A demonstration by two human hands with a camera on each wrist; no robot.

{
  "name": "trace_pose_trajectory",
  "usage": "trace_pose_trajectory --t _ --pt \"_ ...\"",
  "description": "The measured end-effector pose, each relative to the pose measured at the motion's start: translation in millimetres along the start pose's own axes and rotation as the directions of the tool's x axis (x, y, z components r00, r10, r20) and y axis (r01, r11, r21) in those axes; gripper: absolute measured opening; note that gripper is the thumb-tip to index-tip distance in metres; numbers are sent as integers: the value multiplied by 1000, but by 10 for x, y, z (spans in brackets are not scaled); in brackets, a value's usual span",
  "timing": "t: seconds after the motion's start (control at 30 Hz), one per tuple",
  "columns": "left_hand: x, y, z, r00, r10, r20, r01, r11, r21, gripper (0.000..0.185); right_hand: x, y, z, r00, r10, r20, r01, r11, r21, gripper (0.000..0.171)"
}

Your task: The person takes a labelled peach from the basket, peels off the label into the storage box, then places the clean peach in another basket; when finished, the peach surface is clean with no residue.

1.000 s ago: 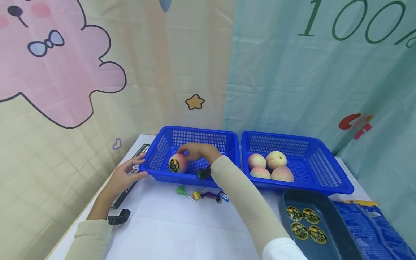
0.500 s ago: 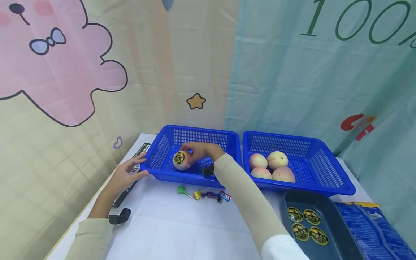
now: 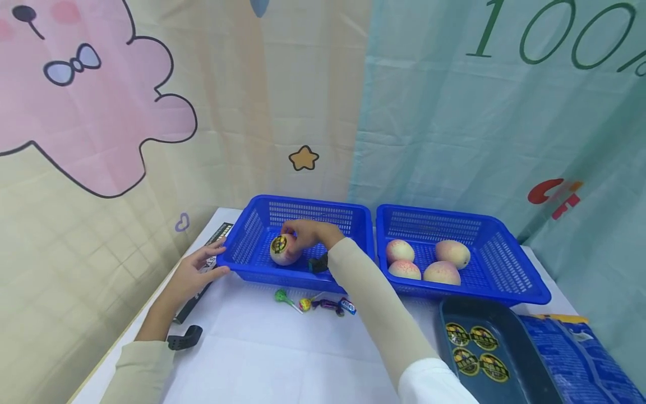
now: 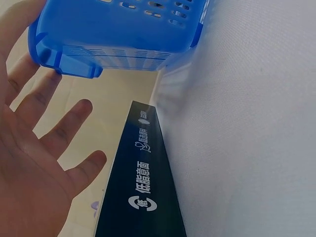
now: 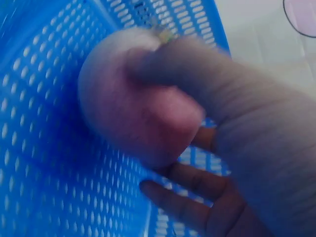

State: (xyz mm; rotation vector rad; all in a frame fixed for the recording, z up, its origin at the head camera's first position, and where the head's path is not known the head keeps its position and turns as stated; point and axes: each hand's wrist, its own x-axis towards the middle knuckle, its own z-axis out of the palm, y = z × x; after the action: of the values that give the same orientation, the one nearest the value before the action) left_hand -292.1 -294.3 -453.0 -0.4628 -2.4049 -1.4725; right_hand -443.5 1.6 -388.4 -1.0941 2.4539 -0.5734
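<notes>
Two blue baskets stood side by side at the far edge of the table. Inside the left basket (image 3: 262, 219) the right hand (image 3: 308, 234) curled its fingers over a stickered peach (image 3: 284, 249), which sat on the mesh floor near the front wall. The left hand (image 3: 194, 272), fingers spread and relaxed, pressed against that basket's near-left corner and held nothing. If the grip loosened on the round fruit, I judged it could roll across the mesh, and a hard push might slide the light basket. Counted: one peach in the left basket, four in the right basket (image 3: 510, 264), four round stickers (image 3: 475, 348) in the dark tray (image 3: 525, 348), and a few wrapped sweets (image 3: 315, 303) on the cloth.
</notes>
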Motion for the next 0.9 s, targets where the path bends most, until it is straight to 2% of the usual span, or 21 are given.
trace_pose_trajectory --t 0.17,0.3,0.43,0.6,0.73,0.9 --pt "0 -63 10 1000 -8 1 8 1000 12 43 -120 17 -101 997 -22 -71 23 1000 9 48" --pt "8 -66 15 1000 -3 4 3 1000 17 44 -377 -19 -275 989 -48 -137 57 996 66 54" --pt "31 -58 21 1000 11 1 -11 999 35 43 -830 -48 -445 969 -136 -206 167 976 138 58" --pt "66 -74 24 1000 21 -5 -20 999 40 43 -1619 -43 -516 933 -240 -268 285 947 147 61" --pt "80 -79 15 1000 18 -6 -18 998 61 44 -2247 16 -346 918 -235 -318 287 950 126 65" --pt "28 -33 -1 1000 -11 10 10 995 96 45 -2768 219 159 917 -162 -365 230 961 152 63"
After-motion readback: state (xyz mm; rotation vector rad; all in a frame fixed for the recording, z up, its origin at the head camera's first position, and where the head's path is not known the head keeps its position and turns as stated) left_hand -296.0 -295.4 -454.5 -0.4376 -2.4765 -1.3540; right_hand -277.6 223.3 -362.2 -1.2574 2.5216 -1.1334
